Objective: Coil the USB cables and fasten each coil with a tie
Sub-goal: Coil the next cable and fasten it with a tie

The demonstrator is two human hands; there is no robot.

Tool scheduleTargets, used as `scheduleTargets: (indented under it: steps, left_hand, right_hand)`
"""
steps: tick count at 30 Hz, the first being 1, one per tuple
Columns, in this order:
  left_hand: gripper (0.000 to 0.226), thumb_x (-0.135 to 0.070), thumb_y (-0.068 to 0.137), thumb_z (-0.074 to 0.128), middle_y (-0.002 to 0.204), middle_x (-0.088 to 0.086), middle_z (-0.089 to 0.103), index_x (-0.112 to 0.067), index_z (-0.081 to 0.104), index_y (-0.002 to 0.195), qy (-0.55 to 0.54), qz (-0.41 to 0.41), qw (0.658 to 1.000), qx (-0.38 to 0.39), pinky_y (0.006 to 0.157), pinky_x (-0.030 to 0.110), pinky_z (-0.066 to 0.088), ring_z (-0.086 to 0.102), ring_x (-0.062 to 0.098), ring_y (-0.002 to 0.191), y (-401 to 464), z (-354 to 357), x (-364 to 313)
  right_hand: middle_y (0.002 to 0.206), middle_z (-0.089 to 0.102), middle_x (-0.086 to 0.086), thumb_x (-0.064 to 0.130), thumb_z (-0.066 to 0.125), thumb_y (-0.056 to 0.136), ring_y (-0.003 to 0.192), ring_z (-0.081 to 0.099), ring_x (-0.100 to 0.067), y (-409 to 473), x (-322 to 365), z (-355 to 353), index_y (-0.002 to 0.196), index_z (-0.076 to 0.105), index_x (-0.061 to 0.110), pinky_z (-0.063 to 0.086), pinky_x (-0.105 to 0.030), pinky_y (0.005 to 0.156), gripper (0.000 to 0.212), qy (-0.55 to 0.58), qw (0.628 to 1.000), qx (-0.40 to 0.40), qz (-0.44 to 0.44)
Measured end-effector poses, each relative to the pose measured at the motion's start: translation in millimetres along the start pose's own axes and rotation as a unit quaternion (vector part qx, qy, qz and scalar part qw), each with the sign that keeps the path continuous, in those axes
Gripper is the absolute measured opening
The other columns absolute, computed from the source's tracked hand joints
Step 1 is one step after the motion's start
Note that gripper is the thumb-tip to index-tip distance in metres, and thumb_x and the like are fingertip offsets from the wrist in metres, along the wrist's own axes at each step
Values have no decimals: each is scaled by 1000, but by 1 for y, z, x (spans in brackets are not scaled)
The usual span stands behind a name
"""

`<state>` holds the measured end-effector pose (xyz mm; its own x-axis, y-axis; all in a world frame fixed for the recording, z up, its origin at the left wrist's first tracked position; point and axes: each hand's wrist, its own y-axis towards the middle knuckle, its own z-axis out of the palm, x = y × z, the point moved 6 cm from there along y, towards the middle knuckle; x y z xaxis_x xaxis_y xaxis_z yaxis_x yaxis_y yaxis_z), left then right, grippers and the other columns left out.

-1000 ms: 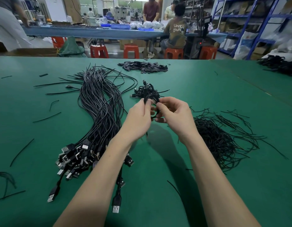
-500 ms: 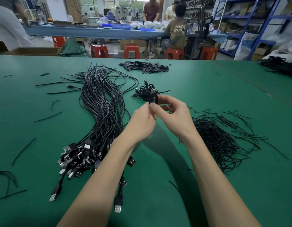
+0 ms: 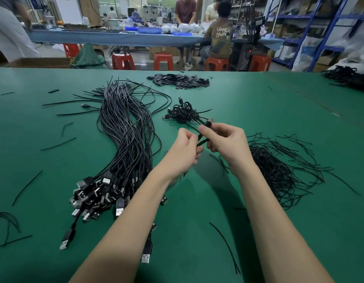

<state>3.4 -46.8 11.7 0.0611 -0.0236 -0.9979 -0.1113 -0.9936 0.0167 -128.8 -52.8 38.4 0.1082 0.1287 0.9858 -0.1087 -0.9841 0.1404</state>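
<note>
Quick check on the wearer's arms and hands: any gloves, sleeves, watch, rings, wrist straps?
Nothing worn that shows. Left hand and right hand are bare, no gloves, and no rings visible. Both forearms are bare from the wrists to the bottom edge of the frame: no sleeves, watch, bracelet or strap. The left hand is slightly motion-blurred, so fine detail there is unclear.

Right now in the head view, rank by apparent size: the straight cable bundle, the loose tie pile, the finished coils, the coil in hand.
1. Straight cable bundle, clearly largest.
2. Loose tie pile.
3. Finished coils.
4. Coil in hand, mostly hidden by the right hand, so only its visible part ranks last.
</note>
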Motion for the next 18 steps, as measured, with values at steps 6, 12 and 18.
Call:
scheduleTargets:
  steps: [6, 12, 18]
  left_hand:
    - [19, -10, 109, 29, 67, 2, 40, -15, 33, 91, -349, -88, 931, -57, 44, 21, 37, 31, 13, 54, 2, -4, 10]
    - [15, -11, 109, 29, 69, 3, 40, -15, 29, 95, -397, -111, 909, -63, 45, 21, 38, 32, 14, 55, 2, -10, 13]
    - [18, -12, 110, 28, 69, 2, 40, -15, 30, 92, -392, -108, 911, -62, 45, 22, 39, 32, 13, 55, 2, -11, 14]
  right_hand:
    - [85, 73, 11, 46, 67, 88, 84, 66, -17, 5, -12, -31, 87, 77, 29, 48, -26, 69, 19, -423, 905, -26, 30]
    - [98, 74, 4, 41, 76, 84, 95, 67, -23, 0, -25, -29, 85, 75, 34, 43, -27, 71, 8, -510, 856, -10, 85]
    - [102, 70, 1, 35, 63, 96, 98, 63, -26, 1, -25, -19, 100, 72, 26, 43, -29, 76, 14, -505, 862, 6, 49]
